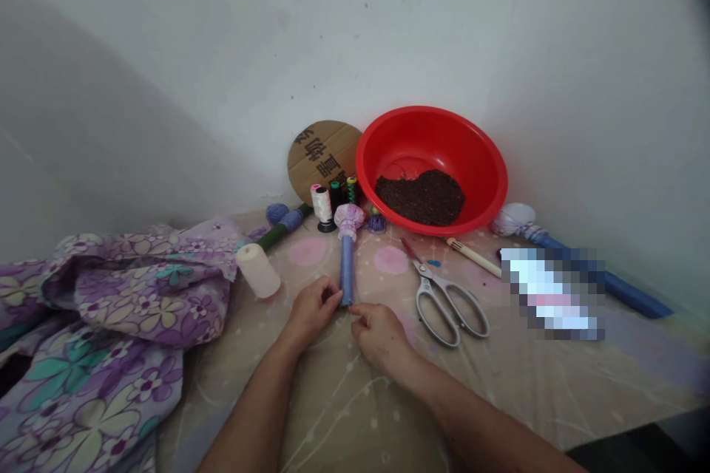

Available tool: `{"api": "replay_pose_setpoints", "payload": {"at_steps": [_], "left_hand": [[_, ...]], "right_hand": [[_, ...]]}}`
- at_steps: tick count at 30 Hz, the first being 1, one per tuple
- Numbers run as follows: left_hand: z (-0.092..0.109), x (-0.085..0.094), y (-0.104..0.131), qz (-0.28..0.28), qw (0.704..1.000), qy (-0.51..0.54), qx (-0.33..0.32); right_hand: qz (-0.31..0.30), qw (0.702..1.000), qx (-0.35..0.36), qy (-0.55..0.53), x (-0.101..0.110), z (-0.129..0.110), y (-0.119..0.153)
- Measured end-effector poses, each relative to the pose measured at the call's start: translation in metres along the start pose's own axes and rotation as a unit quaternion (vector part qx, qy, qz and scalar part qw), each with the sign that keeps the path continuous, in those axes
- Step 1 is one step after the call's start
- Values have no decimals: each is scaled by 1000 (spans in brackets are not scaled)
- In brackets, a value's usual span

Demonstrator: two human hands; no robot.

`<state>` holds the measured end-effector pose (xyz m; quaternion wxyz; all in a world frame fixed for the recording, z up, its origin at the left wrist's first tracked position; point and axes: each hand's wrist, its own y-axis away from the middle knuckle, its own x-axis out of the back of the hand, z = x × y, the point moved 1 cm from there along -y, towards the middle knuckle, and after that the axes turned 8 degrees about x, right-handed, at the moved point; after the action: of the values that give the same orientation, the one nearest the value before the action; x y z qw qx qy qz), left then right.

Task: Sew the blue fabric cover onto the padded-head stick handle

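A stick wrapped in blue [347,270], topped by a round head covered in pink-and-white cloth [349,217], lies pointing away from me on the table. My left hand [316,309] is closed, its thumb and fingers pinching the near end of the stick from the left. On the other side, my right hand [380,332] has its fingers curled and pressed together, the index fingertip by the stick's bottom end. Whatever it pinches is too small to make out. Silver-handled scissors [438,295] lie open to the right of my right hand.
A red basin [493,185] holds dark grains. Thread spools [322,207] and a cardboard disc [310,155] stand behind the stick. A white thread cone [258,271] and floral cloth [122,310] lie left. Another blue-handled stick [632,292] and a pixelated object [549,295] lie right.
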<state>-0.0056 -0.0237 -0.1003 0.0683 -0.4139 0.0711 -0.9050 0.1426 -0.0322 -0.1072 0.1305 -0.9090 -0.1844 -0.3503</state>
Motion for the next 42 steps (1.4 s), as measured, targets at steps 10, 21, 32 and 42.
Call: {"api": "replay_pose_setpoints", "payload": {"at_steps": [10,21,32,42], "left_hand": [[2,0,2,-7,1000,-20,6],[8,-2,4,-1,999,-30,12],[9,-3,4,-6,999,-49,12],[12,-3,5,-15,998,-57,10]], "right_hand": [[5,999,-10,51,5,-10,4],[20,998,-33,53,5,-10,5],[50,997,-35,41,4,-7,2],[58,996,-44,43,4,-5,-3]]}}
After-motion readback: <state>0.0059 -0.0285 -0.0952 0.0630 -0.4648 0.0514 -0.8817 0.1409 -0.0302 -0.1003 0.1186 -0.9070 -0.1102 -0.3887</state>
